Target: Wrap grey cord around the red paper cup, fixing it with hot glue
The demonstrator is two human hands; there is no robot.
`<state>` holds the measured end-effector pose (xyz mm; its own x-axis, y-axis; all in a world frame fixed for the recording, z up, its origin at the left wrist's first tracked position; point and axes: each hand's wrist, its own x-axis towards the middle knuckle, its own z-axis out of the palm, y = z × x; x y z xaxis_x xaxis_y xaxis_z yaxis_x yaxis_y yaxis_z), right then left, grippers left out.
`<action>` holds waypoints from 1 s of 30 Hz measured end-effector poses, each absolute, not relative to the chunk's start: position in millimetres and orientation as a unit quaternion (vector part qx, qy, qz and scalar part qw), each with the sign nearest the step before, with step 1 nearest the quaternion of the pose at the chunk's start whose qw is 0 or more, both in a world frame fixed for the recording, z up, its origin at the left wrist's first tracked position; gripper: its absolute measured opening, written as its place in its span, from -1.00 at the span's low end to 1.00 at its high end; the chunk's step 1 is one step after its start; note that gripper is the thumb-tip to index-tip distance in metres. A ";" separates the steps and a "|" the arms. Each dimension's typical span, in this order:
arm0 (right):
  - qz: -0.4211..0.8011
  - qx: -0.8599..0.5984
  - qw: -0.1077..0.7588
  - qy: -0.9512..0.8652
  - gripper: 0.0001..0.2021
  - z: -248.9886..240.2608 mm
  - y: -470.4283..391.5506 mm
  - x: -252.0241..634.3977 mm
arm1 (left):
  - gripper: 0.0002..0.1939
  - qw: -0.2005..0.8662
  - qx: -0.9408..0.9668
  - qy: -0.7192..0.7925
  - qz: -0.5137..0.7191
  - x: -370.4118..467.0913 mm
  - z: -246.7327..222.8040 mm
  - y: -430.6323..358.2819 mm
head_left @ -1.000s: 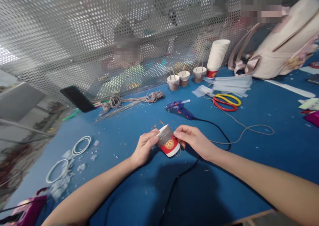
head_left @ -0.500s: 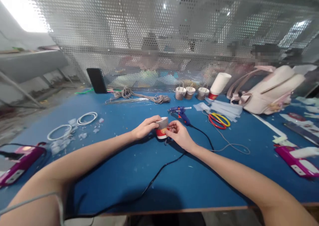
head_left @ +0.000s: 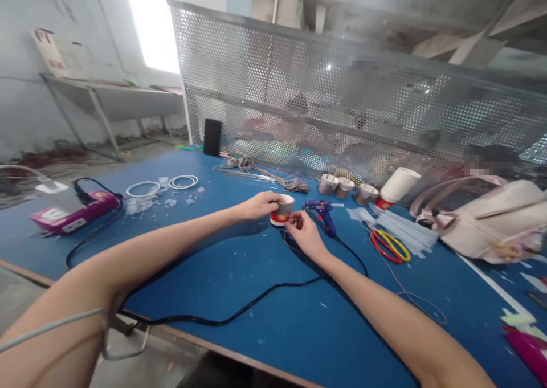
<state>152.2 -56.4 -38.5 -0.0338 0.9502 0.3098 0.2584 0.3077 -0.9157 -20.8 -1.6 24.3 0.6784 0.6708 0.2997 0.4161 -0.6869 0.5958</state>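
Observation:
A paper cup [head_left: 280, 217], its upper part wrapped in grey cord and its lower part red with a gold mark, stands upright on or just above the blue table. My left hand [head_left: 260, 205] grips it from the left, thumb and fingers at the rim. My right hand [head_left: 306, 233] is closed in a pinch at the cup's right side, on the thin grey cord, which is mostly hidden by the fingers. A loop of this cord hangs under the right hand. Just beyond lies a blue glue gun [head_left: 321, 210], its black cable running under my right forearm.
Behind are several cord-wrapped cups [head_left: 344, 188], a stack of paper cups [head_left: 397, 186], a cord bundle [head_left: 273, 176] and a phone [head_left: 212, 137]. Scissors [head_left: 390, 246], pale strips [head_left: 408, 231] and a backpack [head_left: 491, 217] lie right; white rings [head_left: 183, 182] and a power strip [head_left: 81, 212] left.
The view has turned left and tilted, so table things appear shifted right. Both hands keep their hold at the cup, which looks nearly unchanged.

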 end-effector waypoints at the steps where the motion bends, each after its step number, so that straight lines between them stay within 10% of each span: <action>1: 0.339 -0.478 0.500 -0.637 -0.77 -39.8 -56.5 153.2 | -0.70 0.239 0.885 0.308 0.253 -20.9 24.0 -2.1; 20: 0.098 -0.464 0.474 -0.742 -0.81 -19.2 -98.6 223.3 | -0.85 0.035 0.949 0.233 0.210 -13.8 24.3 -17.7; 30: 0.237 -0.621 0.458 -0.590 -0.59 -22.0 -49.5 253.6 | -0.85 0.042 0.960 0.235 0.146 -11.4 24.5 -18.1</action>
<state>253.6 -49.5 -22.0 0.1903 0.9503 0.2462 0.5164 0.1164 -0.8484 -11.4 -18.1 24.5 0.8465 0.4640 0.2609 0.4397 -0.8857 0.1486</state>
